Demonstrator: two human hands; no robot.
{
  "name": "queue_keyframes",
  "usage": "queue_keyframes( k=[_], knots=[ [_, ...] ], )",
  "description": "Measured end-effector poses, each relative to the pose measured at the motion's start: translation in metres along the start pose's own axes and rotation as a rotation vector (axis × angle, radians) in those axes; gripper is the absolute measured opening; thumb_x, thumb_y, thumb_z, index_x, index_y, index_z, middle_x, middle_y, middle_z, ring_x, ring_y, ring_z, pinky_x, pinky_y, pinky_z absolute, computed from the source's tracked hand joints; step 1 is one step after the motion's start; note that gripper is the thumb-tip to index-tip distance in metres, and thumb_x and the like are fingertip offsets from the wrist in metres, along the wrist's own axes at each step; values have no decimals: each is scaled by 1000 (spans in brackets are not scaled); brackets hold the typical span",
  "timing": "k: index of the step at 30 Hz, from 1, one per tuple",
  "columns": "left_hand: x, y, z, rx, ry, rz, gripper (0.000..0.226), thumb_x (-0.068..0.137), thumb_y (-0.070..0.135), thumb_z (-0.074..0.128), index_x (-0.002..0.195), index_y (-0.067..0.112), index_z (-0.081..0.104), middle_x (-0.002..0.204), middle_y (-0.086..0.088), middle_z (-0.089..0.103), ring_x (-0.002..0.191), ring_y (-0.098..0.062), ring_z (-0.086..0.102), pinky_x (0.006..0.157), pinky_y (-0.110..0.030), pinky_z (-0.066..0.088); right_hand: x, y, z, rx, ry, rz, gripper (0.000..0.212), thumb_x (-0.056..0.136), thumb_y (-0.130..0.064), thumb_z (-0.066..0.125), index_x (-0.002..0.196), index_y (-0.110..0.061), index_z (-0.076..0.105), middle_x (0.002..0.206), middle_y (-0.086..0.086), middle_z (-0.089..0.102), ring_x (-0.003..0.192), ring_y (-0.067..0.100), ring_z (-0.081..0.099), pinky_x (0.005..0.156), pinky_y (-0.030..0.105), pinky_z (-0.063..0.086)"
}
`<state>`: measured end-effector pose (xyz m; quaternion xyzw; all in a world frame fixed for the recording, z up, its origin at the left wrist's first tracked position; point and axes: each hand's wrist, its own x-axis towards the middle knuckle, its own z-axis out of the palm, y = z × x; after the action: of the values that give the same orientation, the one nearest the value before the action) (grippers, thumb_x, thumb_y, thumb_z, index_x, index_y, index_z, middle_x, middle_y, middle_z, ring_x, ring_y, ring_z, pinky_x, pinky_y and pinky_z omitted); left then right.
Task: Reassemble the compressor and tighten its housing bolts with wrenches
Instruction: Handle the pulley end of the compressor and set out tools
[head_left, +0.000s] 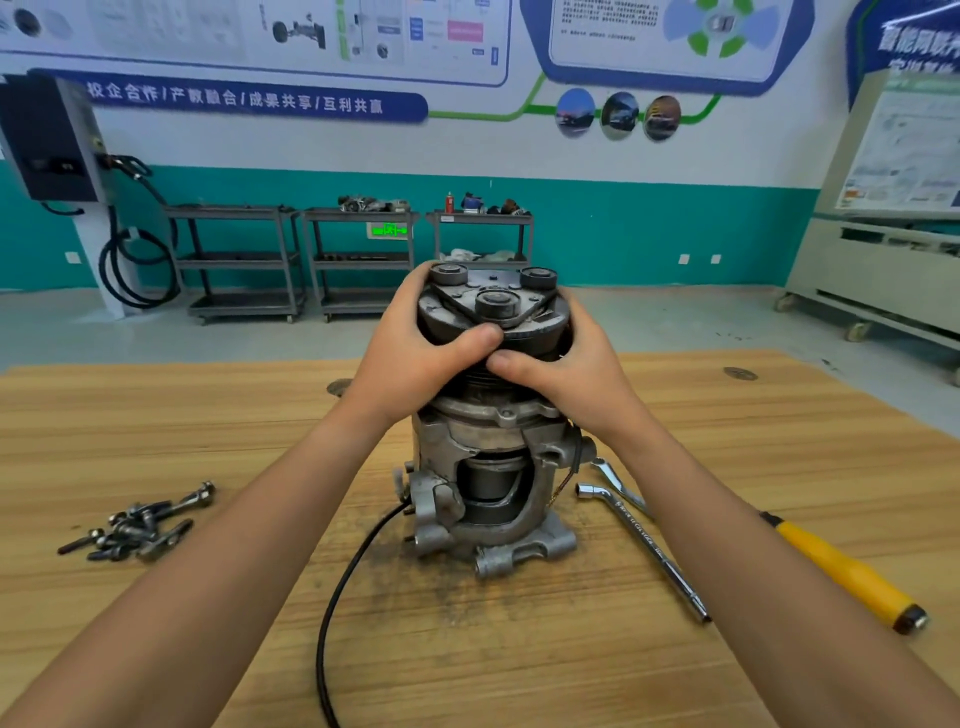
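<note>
1. Two bare forearms reach in from the bottom edge, left and right, converging on the middle of the wooden tabletop (156, 426).
2. A black cable (332, 597) loops from the near edge up to the base of the compressor's left side.
3. Near right: a yellow-handled tool (841, 571) lies diagonally, dark end cap toward the viewer. Just left of it lies a long L-shaped socket wrench (649, 545), with a second wrench (621, 480) crossing behind its head, close to the compressor's right flank.
4. Left side: a loose heap of dark bolts (140, 525) lies well apart from the compressor.
5. Centre: the compressor (493, 467) stands upright on the tabletop, on a patch of dark grit. Its grey cast housing has a cutaway window showing a dark cylinder inside.
6. On top of it sits the black pulley and clutch plate (493, 306), face up, tilted slightly toward the camera.
7. The left hand (415, 353) and right hand (576, 364) grip the pulley from either side. The fingers curl round its rim and the thumbs meet at the front edge.
8. Beyond the tabletop: grey floor and three metal carts (358, 260) against a teal-and-white wall, two carrying small parts.
9. Far left, a wall-mounted box (47, 140) has a coiled hose. Posters hang above.
</note>
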<state>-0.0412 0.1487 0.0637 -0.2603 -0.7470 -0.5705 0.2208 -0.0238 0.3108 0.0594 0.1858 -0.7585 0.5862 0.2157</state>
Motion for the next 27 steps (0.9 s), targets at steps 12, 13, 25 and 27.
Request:
queue_keyframes(
  k=[12,13,25,27],
  knots=[
    [-1,7,-2,4,1,80,58,54,45,67,106,40,42,99,25,53,89,22,53,72,0,39,0,1,-2,13,18,-116,68,46,-37,83,105,-34,50,102,-17,62,92,-10,60,77,7,44],
    [3,7,-2,12,-3,71,61,54,42,70,108,36,42,99,24,53,87,23,53,70,1,39,3,1,-2,6,13,-116,65,47,-34,83,103,-34,51,100,-18,63,91,-11,61,76,7,44],
    [8,7,-2,12,4,46,86,47,55,62,124,22,41,105,23,52,89,21,53,72,0,40,8,4,-6,58,-14,-121,64,43,-43,79,101,-35,55,92,-23,67,90,-10,62,73,6,45],
    [2,4,-1,-14,5,58,81,50,51,64,122,24,39,106,23,52,90,22,53,72,0,40,7,5,-5,40,-14,-117,68,41,-45,79,103,-37,53,96,-22,65,91,-10,61,75,6,44]
  ],
)
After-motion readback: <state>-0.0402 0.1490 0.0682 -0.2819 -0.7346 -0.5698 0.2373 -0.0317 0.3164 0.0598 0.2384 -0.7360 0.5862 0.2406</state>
